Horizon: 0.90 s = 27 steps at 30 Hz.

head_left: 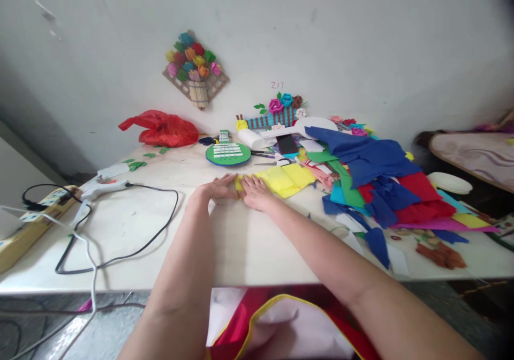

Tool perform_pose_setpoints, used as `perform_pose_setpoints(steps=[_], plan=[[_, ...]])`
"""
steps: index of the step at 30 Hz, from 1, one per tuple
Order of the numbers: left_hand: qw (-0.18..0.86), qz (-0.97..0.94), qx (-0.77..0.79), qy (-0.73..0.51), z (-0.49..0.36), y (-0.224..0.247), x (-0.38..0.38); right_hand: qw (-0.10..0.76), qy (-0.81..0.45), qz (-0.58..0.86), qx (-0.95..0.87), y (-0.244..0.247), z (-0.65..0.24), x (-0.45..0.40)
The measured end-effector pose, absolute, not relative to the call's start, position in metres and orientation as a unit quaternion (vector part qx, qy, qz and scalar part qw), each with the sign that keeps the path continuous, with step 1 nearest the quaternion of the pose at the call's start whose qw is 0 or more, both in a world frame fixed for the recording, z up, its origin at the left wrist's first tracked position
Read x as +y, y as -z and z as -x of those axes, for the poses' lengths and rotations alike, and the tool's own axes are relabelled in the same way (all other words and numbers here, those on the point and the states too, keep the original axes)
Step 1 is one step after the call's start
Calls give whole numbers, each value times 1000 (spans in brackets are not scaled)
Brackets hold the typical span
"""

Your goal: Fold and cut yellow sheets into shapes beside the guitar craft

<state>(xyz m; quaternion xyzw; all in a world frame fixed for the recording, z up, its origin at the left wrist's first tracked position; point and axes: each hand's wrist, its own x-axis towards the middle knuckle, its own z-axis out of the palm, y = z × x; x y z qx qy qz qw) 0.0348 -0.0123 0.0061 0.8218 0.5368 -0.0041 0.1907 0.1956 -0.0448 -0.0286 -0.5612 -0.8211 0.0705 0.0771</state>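
Note:
A strip of yellow paper point(287, 180) lies on the white table point(249, 253), stretching right from my hands. My left hand point(222, 187) touches its left end, and the fingertips partly cover that edge. Close beside it, my right hand point(255, 191) rests flat on the paper with its fingers spread. What the left fingers do at the paper's edge is too small to tell. Behind my hands sits a green guitar-shaped craft point(228, 160) with white strips.
Coloured paper sheets point(369, 159) are heaped at the right, with a white bowl point(450, 182) behind. Scissors point(273, 163) lie beyond the yellow paper. At left are a glue gun point(105, 187), its black cord, a power strip point(38, 226) and a red bag point(166, 129).

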Motion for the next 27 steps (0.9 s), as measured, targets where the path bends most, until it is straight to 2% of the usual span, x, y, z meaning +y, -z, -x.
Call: perform_pose_setpoints(steps=[4,9,12,15,18,27], plan=[[164,-841,514,-42,-46,-16,-21,78,-61,555,-826,25,-196,-49],[286,-819,456,-198,-70,-25,-34,55,-60,565,-821,28,-194,-44],[311,-794,451,-263,-92,-14,-34,58,-35,559,-827,31,-192,-40],[287,-791,471,-266,-110,3,-30,76,-4,559,-826,33,-191,-38],[290,-760,512,-276,-114,12,-24,56,-20,563,-824,32,-192,-40],[305,-741,539,-260,-107,15,-16,70,-54,597,-797,20,-205,-46]])
